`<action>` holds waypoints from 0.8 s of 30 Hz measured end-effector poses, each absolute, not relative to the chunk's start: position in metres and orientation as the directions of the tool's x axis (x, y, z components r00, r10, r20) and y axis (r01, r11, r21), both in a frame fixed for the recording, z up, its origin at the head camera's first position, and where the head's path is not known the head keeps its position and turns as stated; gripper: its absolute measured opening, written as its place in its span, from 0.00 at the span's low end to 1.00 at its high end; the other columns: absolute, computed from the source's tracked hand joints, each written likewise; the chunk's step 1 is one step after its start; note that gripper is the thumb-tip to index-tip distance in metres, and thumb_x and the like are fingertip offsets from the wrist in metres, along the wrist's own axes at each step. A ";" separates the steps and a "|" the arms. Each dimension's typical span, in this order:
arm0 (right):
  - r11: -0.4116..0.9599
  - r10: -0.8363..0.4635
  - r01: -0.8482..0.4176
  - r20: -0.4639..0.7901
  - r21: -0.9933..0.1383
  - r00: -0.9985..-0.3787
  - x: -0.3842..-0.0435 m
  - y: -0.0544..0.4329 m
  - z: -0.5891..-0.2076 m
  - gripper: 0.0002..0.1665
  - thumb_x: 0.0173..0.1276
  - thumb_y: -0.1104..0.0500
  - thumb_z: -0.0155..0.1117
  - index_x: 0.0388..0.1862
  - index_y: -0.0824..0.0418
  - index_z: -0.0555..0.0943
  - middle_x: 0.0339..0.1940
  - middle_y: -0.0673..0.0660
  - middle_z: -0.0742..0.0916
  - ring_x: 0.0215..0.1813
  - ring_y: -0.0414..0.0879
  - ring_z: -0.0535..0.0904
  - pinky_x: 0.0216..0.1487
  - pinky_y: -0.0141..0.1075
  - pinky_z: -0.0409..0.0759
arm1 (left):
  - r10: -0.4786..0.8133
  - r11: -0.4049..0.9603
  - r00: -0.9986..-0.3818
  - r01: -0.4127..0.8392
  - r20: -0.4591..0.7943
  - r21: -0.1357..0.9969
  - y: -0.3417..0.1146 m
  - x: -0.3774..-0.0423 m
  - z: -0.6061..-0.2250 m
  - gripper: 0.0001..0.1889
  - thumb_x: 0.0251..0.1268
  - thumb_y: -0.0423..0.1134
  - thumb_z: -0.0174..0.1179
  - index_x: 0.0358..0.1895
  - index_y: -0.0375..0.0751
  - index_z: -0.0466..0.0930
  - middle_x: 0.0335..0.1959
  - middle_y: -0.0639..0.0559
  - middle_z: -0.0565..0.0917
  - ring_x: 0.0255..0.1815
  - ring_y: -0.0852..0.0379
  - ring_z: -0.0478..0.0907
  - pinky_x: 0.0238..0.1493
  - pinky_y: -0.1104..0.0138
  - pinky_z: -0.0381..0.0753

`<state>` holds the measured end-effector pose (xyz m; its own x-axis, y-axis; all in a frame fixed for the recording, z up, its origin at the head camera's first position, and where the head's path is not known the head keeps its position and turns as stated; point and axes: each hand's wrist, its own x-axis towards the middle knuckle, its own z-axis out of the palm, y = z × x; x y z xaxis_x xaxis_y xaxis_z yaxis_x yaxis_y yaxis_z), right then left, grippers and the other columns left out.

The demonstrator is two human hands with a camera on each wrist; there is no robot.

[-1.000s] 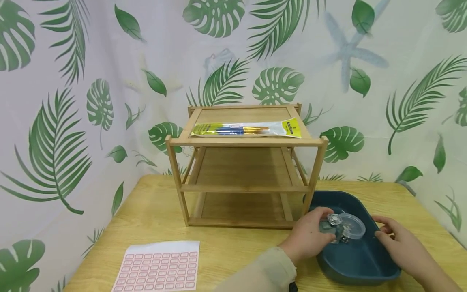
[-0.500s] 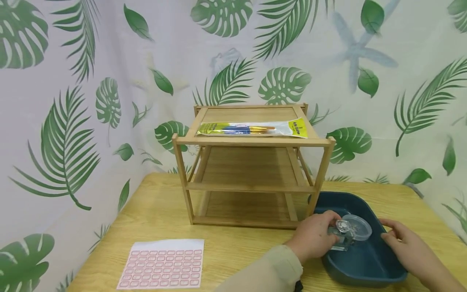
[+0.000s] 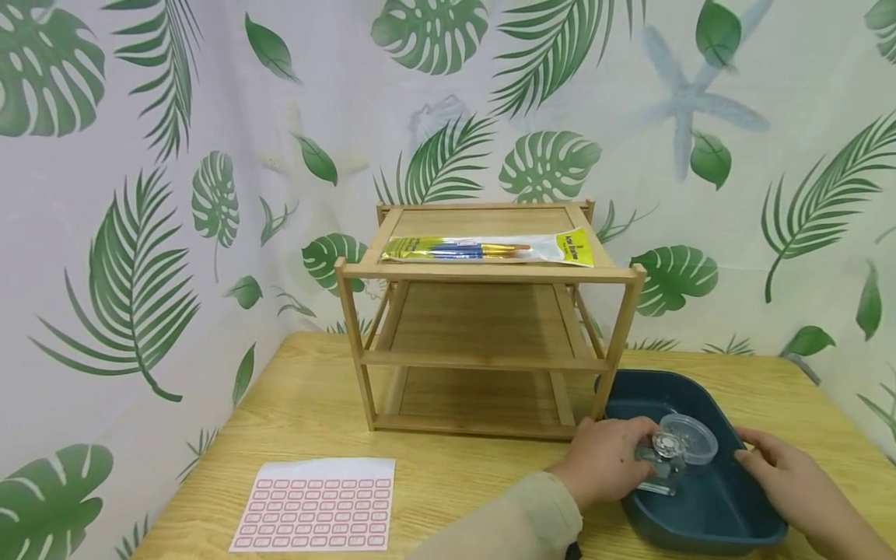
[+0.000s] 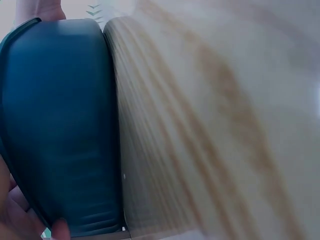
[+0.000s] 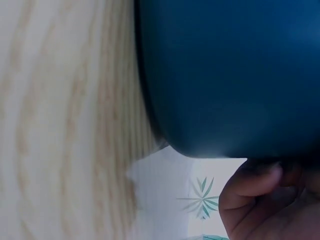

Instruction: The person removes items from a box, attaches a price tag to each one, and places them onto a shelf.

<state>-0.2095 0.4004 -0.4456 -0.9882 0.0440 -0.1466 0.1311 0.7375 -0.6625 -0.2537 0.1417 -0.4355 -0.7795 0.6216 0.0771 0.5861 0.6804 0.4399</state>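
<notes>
In the head view, my left hand [image 3: 607, 460] reaches over the near left rim of a dark blue basin [image 3: 700, 505]. Its thumb and fingers hold a clear, square glass bottle [image 3: 661, 474] with a round faceted top, inside the basin. Just behind the bottle lies a round clear plastic container [image 3: 693, 439]. My right hand [image 3: 791, 478] grips the basin's right rim. In the right wrist view, curled fingers [image 5: 245, 192] meet the rim from outside. The left wrist view shows mostly the basin's outer wall [image 4: 60, 125]; the bottle is hidden there.
A three-tier wooden rack [image 3: 490, 359] stands left of the basin, its front right post close to my left hand. On its top lies a packet of paintbrushes [image 3: 483, 249]. A sheet of red-bordered labels [image 3: 315, 505] lies on the table [image 3: 448, 482] at front left.
My left hand has moved slightly forward and down with the bottle, which now shows more fully and sits lower in the basin. The right hand keeps its hold; the head view has shifted slightly.
</notes>
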 end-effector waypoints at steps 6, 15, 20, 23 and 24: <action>0.736 0.056 0.132 -0.135 -0.664 -0.989 -0.209 0.398 -0.445 0.40 0.85 0.47 0.37 0.74 0.82 0.55 0.42 0.61 0.79 0.43 0.52 0.78 0.37 0.41 0.80 | 0.630 0.670 -0.773 0.586 0.068 0.455 0.140 -0.253 -0.435 0.21 0.66 0.50 0.69 0.61 0.71 0.76 0.46 0.79 0.79 0.45 0.78 0.74 0.48 0.68 0.64; 0.751 0.050 0.120 -0.126 -0.649 -0.991 -0.209 0.396 -0.445 0.40 0.85 0.46 0.37 0.74 0.82 0.54 0.44 0.63 0.80 0.49 0.60 0.78 0.40 0.46 0.81 | 0.619 0.627 -0.771 0.600 0.149 0.497 0.133 -0.249 -0.435 0.21 0.67 0.50 0.69 0.62 0.70 0.77 0.45 0.79 0.79 0.43 0.79 0.73 0.50 0.68 0.64; 0.749 0.051 0.129 -0.138 -0.650 -0.989 -0.208 0.395 -0.444 0.39 0.85 0.47 0.36 0.74 0.82 0.54 0.43 0.62 0.80 0.48 0.60 0.79 0.39 0.46 0.81 | 0.564 0.568 -0.783 0.598 0.262 0.565 0.124 -0.243 -0.428 0.21 0.67 0.47 0.69 0.61 0.66 0.79 0.45 0.79 0.79 0.40 0.75 0.70 0.49 0.70 0.65; 0.745 0.053 0.137 -0.147 -0.653 -0.988 -0.208 0.394 -0.444 0.39 0.85 0.48 0.36 0.74 0.82 0.54 0.41 0.61 0.80 0.46 0.56 0.79 0.38 0.44 0.80 | 0.537 0.497 -0.788 0.583 0.300 0.642 0.115 -0.241 -0.422 0.19 0.68 0.45 0.68 0.61 0.62 0.80 0.46 0.76 0.80 0.42 0.73 0.71 0.47 0.74 0.70; 0.744 0.054 0.138 -0.147 -0.653 -0.988 -0.208 0.394 -0.444 0.39 0.85 0.48 0.36 0.74 0.82 0.54 0.40 0.61 0.80 0.45 0.56 0.79 0.38 0.44 0.80 | 0.535 0.469 -0.787 0.580 0.308 0.667 0.111 -0.240 -0.421 0.19 0.69 0.44 0.67 0.61 0.61 0.80 0.47 0.75 0.80 0.44 0.73 0.72 0.47 0.75 0.71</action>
